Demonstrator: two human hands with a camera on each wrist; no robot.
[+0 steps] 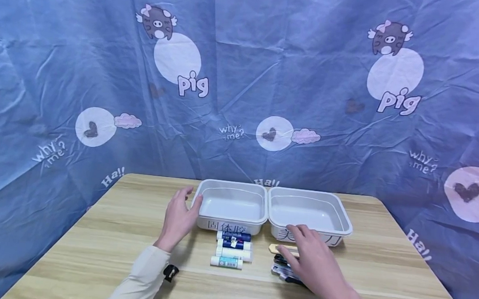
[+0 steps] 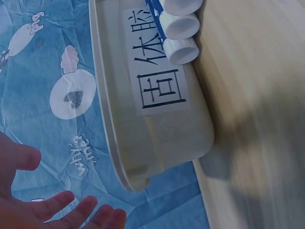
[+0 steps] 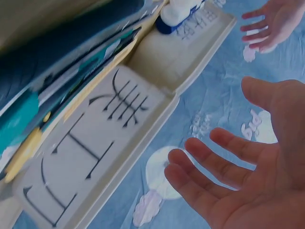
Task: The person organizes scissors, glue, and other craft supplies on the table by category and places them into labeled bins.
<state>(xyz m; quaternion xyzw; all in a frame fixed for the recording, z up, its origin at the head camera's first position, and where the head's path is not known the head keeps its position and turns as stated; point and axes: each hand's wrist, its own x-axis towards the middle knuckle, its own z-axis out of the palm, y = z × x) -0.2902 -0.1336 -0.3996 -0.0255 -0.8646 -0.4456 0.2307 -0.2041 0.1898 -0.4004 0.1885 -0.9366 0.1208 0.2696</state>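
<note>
My left hand is beside the left end of a white plastic box, its fingers spread and holding nothing. In the left wrist view a gap shows between that hand and the box rim. My right hand hovers over several utility knives, before a second white box. One knife is yellow; the hand partly hides the others. In the right wrist view the fingers of the right hand are spread with nothing between them. Several glue sticks lie in a row before the left box.
The two boxes stand side by side at the back of the wooden table. Paper labels with black characters are on their fronts, a left label and a right label. Behind the table hangs a blue printed cloth.
</note>
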